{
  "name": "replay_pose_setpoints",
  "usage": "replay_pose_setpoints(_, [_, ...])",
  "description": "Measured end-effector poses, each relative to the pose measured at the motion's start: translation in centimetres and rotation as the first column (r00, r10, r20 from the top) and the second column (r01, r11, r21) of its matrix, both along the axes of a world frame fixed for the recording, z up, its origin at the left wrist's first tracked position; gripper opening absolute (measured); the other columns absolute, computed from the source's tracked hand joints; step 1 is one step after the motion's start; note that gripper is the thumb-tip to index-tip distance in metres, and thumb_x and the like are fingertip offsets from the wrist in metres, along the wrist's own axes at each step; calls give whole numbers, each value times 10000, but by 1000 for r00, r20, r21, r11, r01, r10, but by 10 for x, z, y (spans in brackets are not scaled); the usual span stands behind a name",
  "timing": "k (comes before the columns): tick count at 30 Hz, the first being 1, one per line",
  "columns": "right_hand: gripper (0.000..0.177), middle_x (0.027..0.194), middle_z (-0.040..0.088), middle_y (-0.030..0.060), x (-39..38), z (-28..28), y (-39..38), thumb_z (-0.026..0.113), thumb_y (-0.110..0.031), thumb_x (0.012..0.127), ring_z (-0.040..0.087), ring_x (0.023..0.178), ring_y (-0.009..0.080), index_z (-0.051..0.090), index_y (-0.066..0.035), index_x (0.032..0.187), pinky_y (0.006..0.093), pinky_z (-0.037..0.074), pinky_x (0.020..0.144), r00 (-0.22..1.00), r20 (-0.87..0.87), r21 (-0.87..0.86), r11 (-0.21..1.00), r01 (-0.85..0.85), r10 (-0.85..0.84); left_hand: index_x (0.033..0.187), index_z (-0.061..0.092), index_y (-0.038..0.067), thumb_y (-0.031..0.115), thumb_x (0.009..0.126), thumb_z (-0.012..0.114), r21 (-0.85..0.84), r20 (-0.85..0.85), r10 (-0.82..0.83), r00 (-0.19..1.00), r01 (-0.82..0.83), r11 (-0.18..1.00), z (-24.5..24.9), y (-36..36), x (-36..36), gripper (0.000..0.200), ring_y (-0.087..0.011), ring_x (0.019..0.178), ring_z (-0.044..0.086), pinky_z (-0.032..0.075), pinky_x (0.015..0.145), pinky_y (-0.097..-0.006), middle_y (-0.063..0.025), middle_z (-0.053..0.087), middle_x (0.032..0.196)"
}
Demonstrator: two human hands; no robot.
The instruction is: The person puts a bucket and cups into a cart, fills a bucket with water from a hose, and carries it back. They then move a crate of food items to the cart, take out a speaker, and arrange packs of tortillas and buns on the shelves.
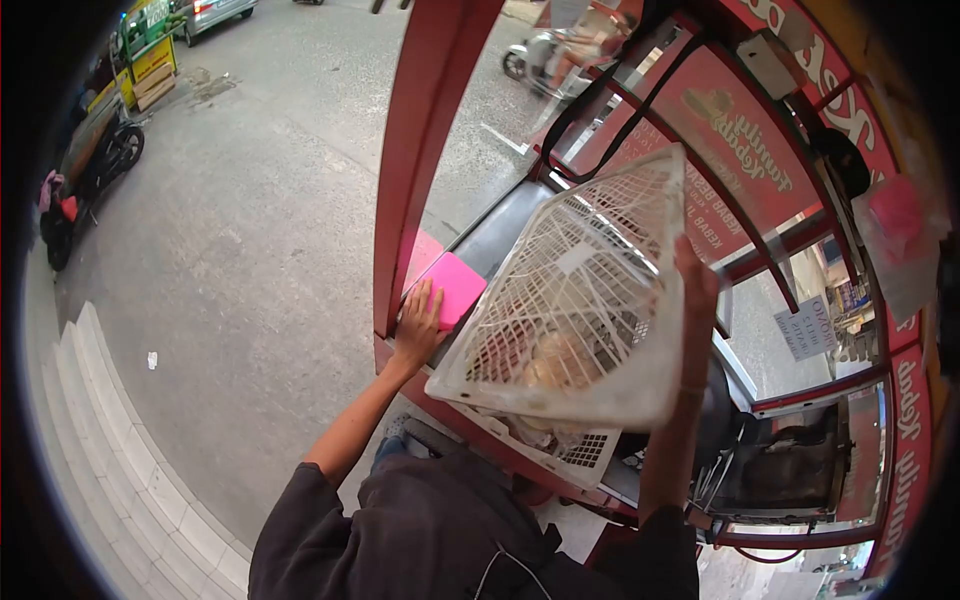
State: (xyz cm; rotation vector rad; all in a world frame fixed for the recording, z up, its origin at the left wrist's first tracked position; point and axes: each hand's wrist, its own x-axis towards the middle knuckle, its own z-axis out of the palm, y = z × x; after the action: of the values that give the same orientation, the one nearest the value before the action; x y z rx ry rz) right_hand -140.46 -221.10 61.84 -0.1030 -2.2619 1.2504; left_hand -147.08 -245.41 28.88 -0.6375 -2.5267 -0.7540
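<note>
My right hand (697, 280) grips the right edge of a white plastic basket (470, 388) with mesh walls. The basket is tilted up over the cart counter. Through its mesh show pale round items (556, 362), blurred, that look like food in plastic. Below it, another white mesh basket (585, 455) is partly covered. My left hand (420, 318) lies with fingers stretched out on the near side of a bright pink block-shaped thing (457, 287), at the left end of the counter (497, 237).
A red post (415, 150) rises just beyond my left hand. Glass panels with kebab lettering (735, 140) and a black strap (600, 165) surround the counter's far side. A dark griddle (785, 470) sits at the right. A motorbike rider (580, 50) passes on the street; white steps (130, 450) lie left.
</note>
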Motion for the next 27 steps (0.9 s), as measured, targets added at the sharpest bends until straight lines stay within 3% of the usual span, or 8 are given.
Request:
replay_pose_setpoints(1, [293,717,587,69,-15,0,-33,501,-226,945,549,653,117,658,21,932,278,447,616,928,-360,438,896,73,101,1341,378,-4,201,706,721,49,28,-11,1000,9,999,5,-3,2,750,-344,1326,290,237,1098,-405,-226,347,1386])
replay_pose_setpoints(3, [405,470,437,-64,-38,2,-69,620,-314,882,351,393,1,507,-104,555,199,220,371,989,17,-255,957,-136,145,1345,366,-7,164,702,724,99,52,-23,998,17,995,9,-15,10,755,-345,1328,289,262,1090,-388,-221,348,1387])
replay_pose_setpoints(5, [448,445,444,-42,-54,-8,-94,631,-307,875,365,375,29,499,-83,511,225,272,368,977,154,-196,974,-114,145,1354,347,-3,99,694,712,103,125,-116,985,103,989,1,-34,32,761,-351,1302,329,321,1054,-375,-210,361,1379])
replay_pose_setpoints(11, [480,445,516,42,-78,-52,-128,663,-324,835,499,406,113,521,-16,497,285,378,413,977,209,113,991,-73,48,1279,402,-7,64,738,655,425,313,-298,902,148,893,4,-79,90,602,-379,1162,453,398,970,-409,-195,432,1287])
replay_pose_setpoints(15, [444,497,584,94,-95,-98,-155,620,-352,866,578,466,134,615,1,598,273,432,471,950,311,81,995,-50,23,1102,480,-37,164,752,678,262,358,-304,883,218,940,-2,-84,86,449,-366,1064,495,442,876,-419,-204,500,1105])
replay_pose_setpoints(20, [345,624,610,26,-94,-77,-139,543,-316,931,565,540,76,621,-3,811,222,454,495,827,372,-184,907,-379,422,997,561,-42,324,788,659,-85,476,-308,823,392,916,23,-93,90,433,-365,997,554,469,830,-426,-203,559,1022])
replay_pose_setpoints(23, [336,657,644,74,-66,-88,-76,589,-342,891,634,592,140,607,-21,791,275,498,541,905,309,-162,954,-252,291,908,625,-23,423,817,618,-181,645,-284,710,503,845,62,-95,101,455,-349,915,605,485,799,-421,-190,627,935])
replay_pose_setpoints(27, [353,704,648,126,-9,-178,23,694,-365,776,643,642,265,601,-24,771,348,504,631,922,386,360,918,-168,18,822,653,-15,475,858,554,-126,776,-330,537,645,754,113,-87,120,501,-343,810,642,500,745,-408,-192,662,798])
